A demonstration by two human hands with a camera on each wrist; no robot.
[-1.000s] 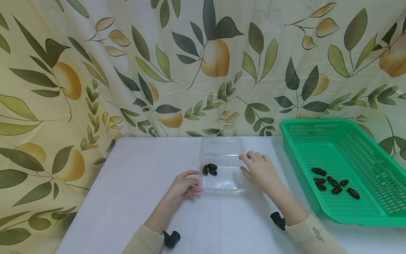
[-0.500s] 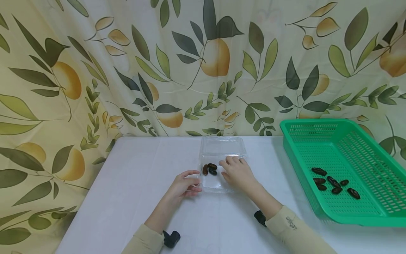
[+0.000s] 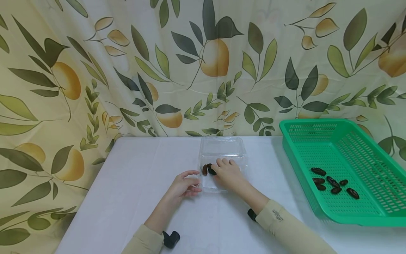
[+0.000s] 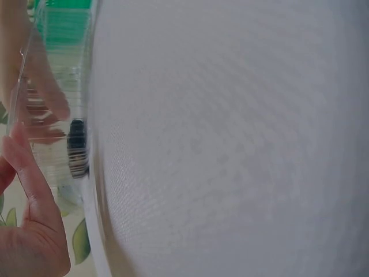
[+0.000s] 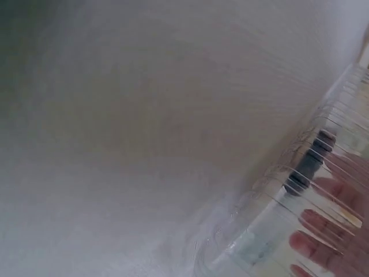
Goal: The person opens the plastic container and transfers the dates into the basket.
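Now three dates (image 3: 204, 170) lie between two hands (image 3: 184, 185) (image 3: 229, 175).

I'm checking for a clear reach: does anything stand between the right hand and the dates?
Nothing visible does. The clear container's lid is folded back, and the right hand reaches in right at the dates. The ribbed wall in the right wrist view only separates that camera from the hand.

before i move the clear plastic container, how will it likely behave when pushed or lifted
The clear container looks light and somewhat flexible, judging by its thin, see-through plastic. Its lid lies open behind it, so that part may flop when lifted. Sitting low and flat, it would probably slide rather than tip.
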